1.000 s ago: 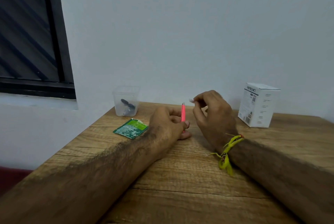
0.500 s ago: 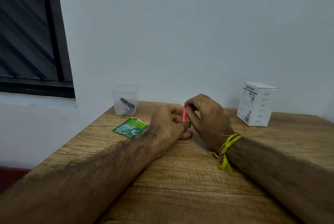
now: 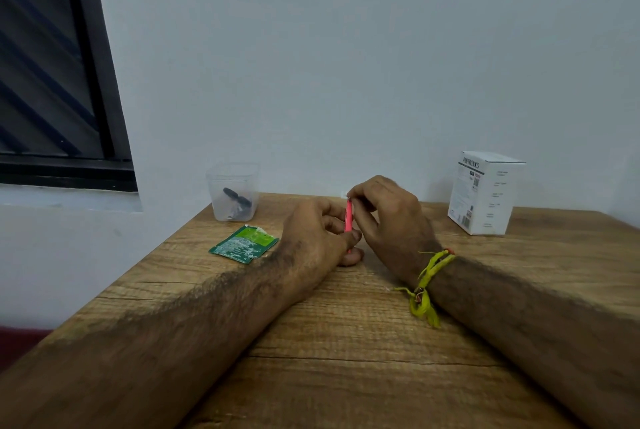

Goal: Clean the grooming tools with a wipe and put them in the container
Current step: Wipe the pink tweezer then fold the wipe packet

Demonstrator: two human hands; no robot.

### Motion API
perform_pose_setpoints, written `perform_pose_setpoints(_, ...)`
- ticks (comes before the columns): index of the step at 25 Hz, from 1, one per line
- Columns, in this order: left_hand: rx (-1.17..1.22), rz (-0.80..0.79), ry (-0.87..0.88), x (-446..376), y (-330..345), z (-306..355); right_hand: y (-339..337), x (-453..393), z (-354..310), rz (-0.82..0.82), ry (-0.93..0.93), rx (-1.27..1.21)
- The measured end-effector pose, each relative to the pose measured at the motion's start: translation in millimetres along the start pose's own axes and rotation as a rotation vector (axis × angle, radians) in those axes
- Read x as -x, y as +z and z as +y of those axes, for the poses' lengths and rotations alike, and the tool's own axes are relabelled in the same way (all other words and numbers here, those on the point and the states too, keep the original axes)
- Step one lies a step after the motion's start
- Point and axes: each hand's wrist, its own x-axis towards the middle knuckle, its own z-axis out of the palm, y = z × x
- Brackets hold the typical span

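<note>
Gripping a pink tool (image 3: 348, 217) upright at mid-desk (image 3: 346, 376), left hand (image 3: 317, 238) clenched low on it; right hand (image 3: 388, 217) pinching its top through a white wipe (image 3: 344, 194), barely visible; at ten o'clock, clear container (image 3: 232, 190) holding dark tools (image 3: 237, 202); green packet (image 3: 244, 243) just nearer; at two o'clock, white box (image 3: 485, 193).

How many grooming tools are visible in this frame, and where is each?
2, as far as shows. A slim pink tool stands upright, gripped by the left hand and pinched at its top by the right hand. A dark tool lies inside the clear plastic container; others may be hidden there.
</note>
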Motion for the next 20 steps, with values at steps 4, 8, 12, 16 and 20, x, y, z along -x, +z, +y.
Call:
perform_pose_setpoints(4,-0.018,-0.005,0.0,0.7,0.2,1.5,-0.4,0.6,-0.6,0.008,-0.012,-0.004)
perform_pose_setpoints(8,-0.038,-0.015,0.012,1.2,0.4,2.3,-1.9,0.1,-0.4,0.027,0.003,-0.001)
perform_pose_setpoints(12,-0.029,-0.031,0.014,0.5,-0.1,0.7,-1.3,0.5,-0.3,0.027,0.031,-0.018)
perform_pose_setpoints(16,-0.026,-0.025,0.011,-1.3,1.7,-1.8,-5.4,-0.9,5.6,0.189,0.201,0.005)
perform_pose_setpoints(20,0.06,-0.034,-0.047,-5.1,-1.0,-4.1,-6.6,0.4,0.9,0.179,0.09,0.028)
